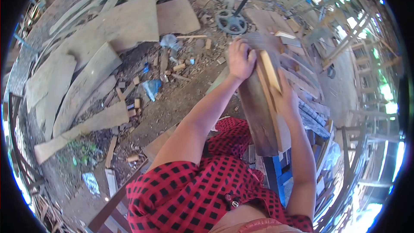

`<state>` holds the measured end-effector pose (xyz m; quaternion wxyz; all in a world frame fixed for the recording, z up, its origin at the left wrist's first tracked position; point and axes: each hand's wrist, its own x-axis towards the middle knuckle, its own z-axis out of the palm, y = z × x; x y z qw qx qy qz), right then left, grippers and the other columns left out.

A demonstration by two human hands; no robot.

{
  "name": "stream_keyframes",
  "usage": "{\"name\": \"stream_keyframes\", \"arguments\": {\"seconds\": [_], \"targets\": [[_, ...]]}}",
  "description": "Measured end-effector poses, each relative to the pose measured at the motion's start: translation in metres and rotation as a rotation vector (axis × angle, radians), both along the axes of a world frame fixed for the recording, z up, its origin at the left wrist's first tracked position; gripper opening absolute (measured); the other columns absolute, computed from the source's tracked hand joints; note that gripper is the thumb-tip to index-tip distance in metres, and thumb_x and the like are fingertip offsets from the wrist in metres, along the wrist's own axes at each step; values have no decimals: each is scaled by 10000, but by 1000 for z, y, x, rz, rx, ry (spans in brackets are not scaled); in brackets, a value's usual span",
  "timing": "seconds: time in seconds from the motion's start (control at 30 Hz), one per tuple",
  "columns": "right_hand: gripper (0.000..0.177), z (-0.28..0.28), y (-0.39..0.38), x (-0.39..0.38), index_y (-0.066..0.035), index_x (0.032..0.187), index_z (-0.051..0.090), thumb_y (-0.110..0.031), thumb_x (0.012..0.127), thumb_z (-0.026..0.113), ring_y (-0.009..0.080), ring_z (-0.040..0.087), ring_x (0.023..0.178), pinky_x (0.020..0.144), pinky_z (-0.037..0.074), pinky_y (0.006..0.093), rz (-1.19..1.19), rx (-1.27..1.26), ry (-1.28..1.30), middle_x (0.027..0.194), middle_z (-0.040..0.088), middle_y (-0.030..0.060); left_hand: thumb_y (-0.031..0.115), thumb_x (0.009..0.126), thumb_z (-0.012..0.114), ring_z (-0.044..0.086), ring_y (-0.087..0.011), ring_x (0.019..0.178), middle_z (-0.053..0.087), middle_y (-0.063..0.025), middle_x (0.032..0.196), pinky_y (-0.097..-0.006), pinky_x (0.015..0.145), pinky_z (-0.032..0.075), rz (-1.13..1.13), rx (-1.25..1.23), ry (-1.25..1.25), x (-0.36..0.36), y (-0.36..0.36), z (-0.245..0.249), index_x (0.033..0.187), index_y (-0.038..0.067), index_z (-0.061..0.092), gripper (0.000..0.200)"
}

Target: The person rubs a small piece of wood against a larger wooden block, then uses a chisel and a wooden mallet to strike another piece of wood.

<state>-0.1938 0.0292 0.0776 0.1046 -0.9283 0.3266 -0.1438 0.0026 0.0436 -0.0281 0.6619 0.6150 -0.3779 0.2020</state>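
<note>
A long dark wooden board (257,116) runs away from the body, raised above the ground on a blue support (273,174). On its far part lies a narrow pale wood strip (270,70). My left hand (241,59) rests on the board's far end, just left of the strip, its fingers bent and close together; whether it grips anything is hidden. At the strip's right side is my right hand (285,97), its fingers closed along the strip's near part. Another brown wood edge runs beneath the strip.
Large flat planks (112,21) cover the ground at the upper left. Wood offcuts and blue plastic (152,89) lie scattered left of the board. A spoked metal wheel (231,21) stands beyond it. More timber (302,84) is stacked on the right.
</note>
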Motion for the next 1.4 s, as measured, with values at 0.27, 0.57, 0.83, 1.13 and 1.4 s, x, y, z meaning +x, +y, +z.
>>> {"name": "stream_keyframes", "arguments": {"seconds": [0.27, 0.57, 0.83, 1.13, 1.4], "targets": [[674, 2, -29, 77, -227, 1455, 335, -289, 841, 606, 421, 577, 1080, 941, 455, 487, -172, 23, 126, 1228, 533, 248, 163, 816, 592, 436, -409, 1206, 547, -171, 1145, -493, 1022, 339, 10, 147, 53, -5, 1, 2, 848, 24, 539, 152], [669, 13, 69, -106, -144, 1426, 393, -139, 802, 636, 405, 577, 1027, 865, 481, 470, -59, 41, 39, 1154, 540, 218, 187, 847, 571, 443, -439, 1192, 544, -200, 1149, -520, 1031, 328, -12, 130, 12, 1, -11, -14, 890, 23, 524, 176], [656, 18, 109, -160, -75, 1414, 405, -118, 801, 634, 409, 557, 1015, 871, 470, 460, -154, 96, 13, 1141, 535, 217, 195, 870, 560, 475, -394, 1142, 556, -186, 1137, -496, 1004, 351, 52, 119, -39, -2, -10, -13, 864, 35, 514, 166], [614, 0, -19, 42, -166, 1434, 365, -241, 859, 567, 429, 565, 1084, 908, 468, 487, -78, 60, 32, 1182, 549, 266, 164, 864, 563, 453, -410, 1184, 554, -202, 1149, -496, 1031, 329, 0, 109, -9, -4, -4, -4, 864, 22, 528, 146], [528, -2, -27, 64, -161, 1311, 455, -460, 877, 491, 373, 653, 934, 779, 527, 482, -120, -36, 195, 1086, 611, 270, 222, 854, 568, 534, -322, 944, 554, -181, 1029, -415, 845, 438, -160, 20, 90, -3, -14, -12, 959, -25, 551, 270]]}}
